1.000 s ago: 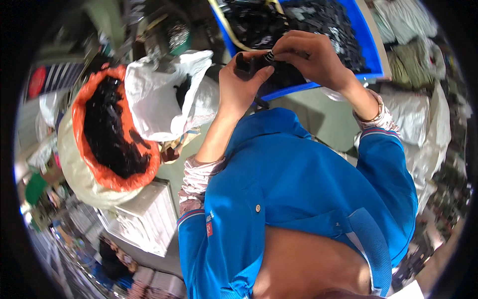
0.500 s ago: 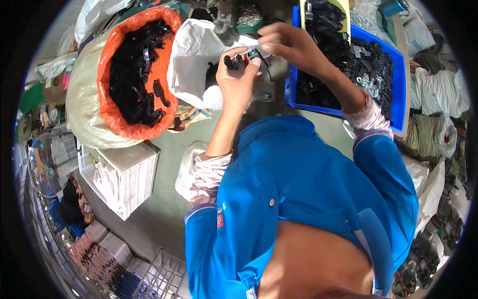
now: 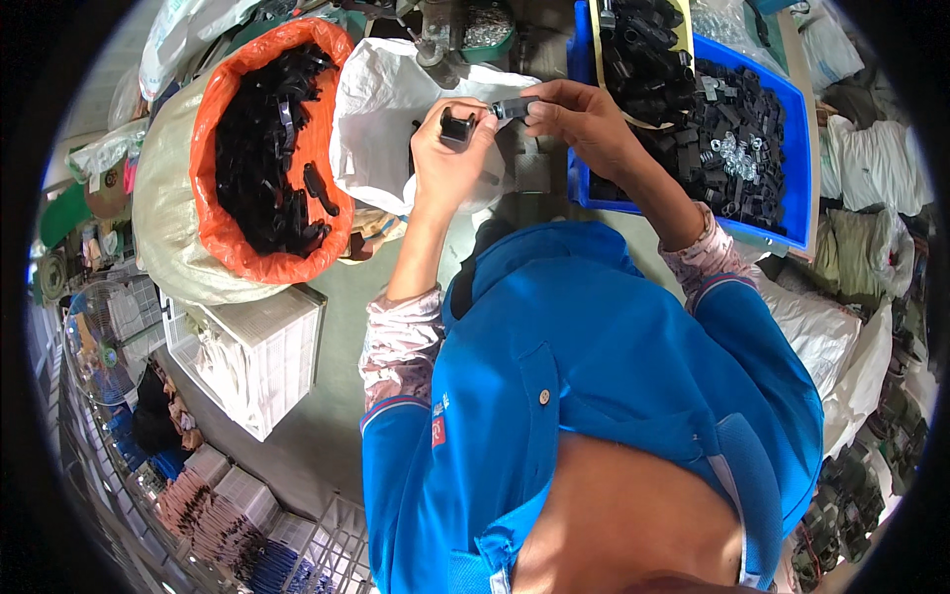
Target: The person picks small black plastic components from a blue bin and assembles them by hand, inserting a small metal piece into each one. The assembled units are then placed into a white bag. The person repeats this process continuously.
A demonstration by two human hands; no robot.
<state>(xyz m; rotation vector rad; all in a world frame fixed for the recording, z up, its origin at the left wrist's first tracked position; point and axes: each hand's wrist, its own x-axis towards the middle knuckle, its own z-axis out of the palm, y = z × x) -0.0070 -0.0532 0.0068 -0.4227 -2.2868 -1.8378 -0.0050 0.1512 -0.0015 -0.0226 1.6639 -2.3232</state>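
Note:
My left hand is closed around a black curved plastic part, which sticks up between thumb and fingers. With its thumb and fingertips, my right hand pinches a small dark piece. That piece spans the gap between my hands, and its shiny end meets my left thumb and fingertips. Whether it is joined to the black part I cannot tell. Both hands are over the mouth of a white sack, beside a metal machine.
To the left, an orange-lined sack holds many black parts. At right stands a blue bin of small black pieces and shiny bits, with a yellow tray of black parts on it. A green dish of small metal pieces is behind; a white crate is lower left.
My right hand has come down and now pinches the small dark piece against my left fingertips. My left hand has shifted slightly left, still holding the black part.

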